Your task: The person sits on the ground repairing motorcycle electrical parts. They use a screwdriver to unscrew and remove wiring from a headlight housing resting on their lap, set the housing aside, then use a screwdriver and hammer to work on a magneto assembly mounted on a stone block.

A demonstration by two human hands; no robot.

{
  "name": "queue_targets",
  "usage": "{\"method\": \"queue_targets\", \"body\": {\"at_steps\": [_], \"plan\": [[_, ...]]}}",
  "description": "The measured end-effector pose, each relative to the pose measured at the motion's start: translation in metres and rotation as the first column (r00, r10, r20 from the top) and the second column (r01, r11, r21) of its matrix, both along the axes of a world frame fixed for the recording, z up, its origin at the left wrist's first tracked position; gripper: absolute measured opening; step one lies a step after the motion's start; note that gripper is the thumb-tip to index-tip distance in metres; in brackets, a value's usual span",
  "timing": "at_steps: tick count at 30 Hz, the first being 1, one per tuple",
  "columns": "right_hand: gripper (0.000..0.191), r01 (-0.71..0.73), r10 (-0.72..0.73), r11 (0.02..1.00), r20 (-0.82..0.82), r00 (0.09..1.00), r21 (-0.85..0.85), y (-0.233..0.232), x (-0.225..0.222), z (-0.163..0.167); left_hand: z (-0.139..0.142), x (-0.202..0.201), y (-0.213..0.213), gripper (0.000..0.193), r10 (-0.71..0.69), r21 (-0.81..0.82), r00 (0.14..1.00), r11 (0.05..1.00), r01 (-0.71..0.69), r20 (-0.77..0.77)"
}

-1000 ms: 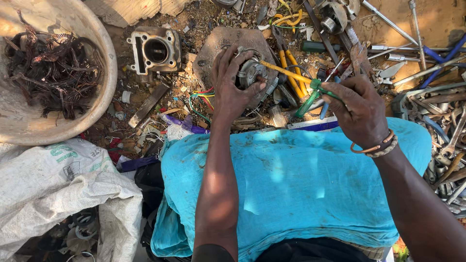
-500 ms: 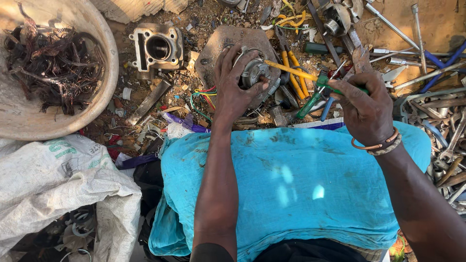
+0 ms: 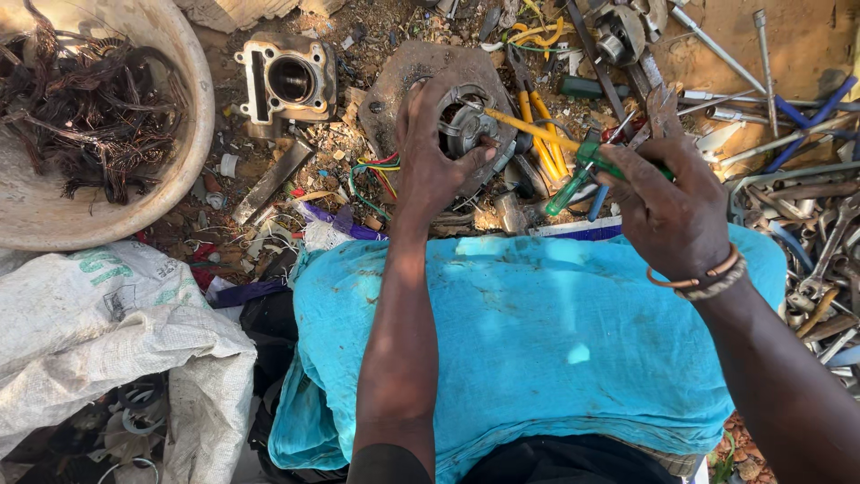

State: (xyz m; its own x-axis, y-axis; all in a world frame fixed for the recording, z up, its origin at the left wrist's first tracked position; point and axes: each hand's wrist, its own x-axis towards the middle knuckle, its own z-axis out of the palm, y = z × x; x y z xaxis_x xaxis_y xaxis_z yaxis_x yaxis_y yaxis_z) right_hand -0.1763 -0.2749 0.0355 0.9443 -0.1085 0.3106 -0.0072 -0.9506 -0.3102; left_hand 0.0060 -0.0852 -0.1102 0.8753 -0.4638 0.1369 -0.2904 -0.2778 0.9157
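The left hand [image 3: 434, 166] lies spread over a round grey metal motor part with copper windings [image 3: 468, 125], fingers curled over its rim and the thumb pressed to its near edge. That motor part sits on a flat rusty metal plate [image 3: 403, 76] on the littered ground, just beyond the far edge of the turquoise cloth [image 3: 537, 332] that drapes the person's lap. The right hand [image 3: 667, 202], with thin bands at the wrist, is closed around the green transparent handle of a screwdriver [image 3: 573, 175]; the tool slants up and left from the fist, and its tip seems to reach the motor part, though the exact contact is hard to tell.

Just right of the motor part lie yellow-handled pliers [image 3: 537, 134]. Left of it stands a grey cast-metal engine cylinder block with a round bore [image 3: 287, 79], and further left a pale round basin [image 3: 193, 134] holds a tangle of dark brown copper wire [image 3: 85, 116]. Near the motor part on its left, coloured wires [image 3: 372, 175] trail over the dirt. To the right of the cloth a heap of spanners and steel tools [image 3: 815, 233] spreads out. Left of the cloth lies a white woven sack [image 3: 107, 332].
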Motion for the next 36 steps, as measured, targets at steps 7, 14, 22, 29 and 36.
{"method": "queue_targets", "body": {"at_steps": [7, 14, 22, 29, 36], "plan": [[0.039, 0.612, -0.033, 0.619, -0.762, 0.647, 0.493, 0.000, 0.056, 0.037, -0.004, 0.002, -0.005, 0.109, 0.026, 0.101, 0.987, 0.994, -0.042, 0.156], [0.042, 0.258, -0.059, 0.956, -0.776, 0.629, 0.137, 0.003, 0.081, 0.043, 0.002, -0.003, -0.005, 0.101, 0.011, 0.137, 0.999, 0.990, -0.018, 0.052], [0.074, -0.423, -0.154, 0.786, -0.807, 0.571, -0.450, 0.000, 0.078, 0.042, 0.000, -0.006, -0.008, 0.100, 0.047, 0.104, 0.996, 0.993, -0.055, 0.076], [0.039, -0.206, -0.105, 0.933, -0.772, 0.627, -0.294, 0.000, 0.077, 0.036, 0.000, -0.003, -0.009, 0.099, 0.034, 0.172, 0.997, 0.984, -0.046, 0.074], [0.046, -0.069, -0.005, 0.994, -0.660, 0.751, -0.086, 0.004, 0.077, 0.039, -0.002, -0.004, -0.014, 0.096, 0.088, 0.204, 0.988, 0.972, -0.113, 0.130]]}}
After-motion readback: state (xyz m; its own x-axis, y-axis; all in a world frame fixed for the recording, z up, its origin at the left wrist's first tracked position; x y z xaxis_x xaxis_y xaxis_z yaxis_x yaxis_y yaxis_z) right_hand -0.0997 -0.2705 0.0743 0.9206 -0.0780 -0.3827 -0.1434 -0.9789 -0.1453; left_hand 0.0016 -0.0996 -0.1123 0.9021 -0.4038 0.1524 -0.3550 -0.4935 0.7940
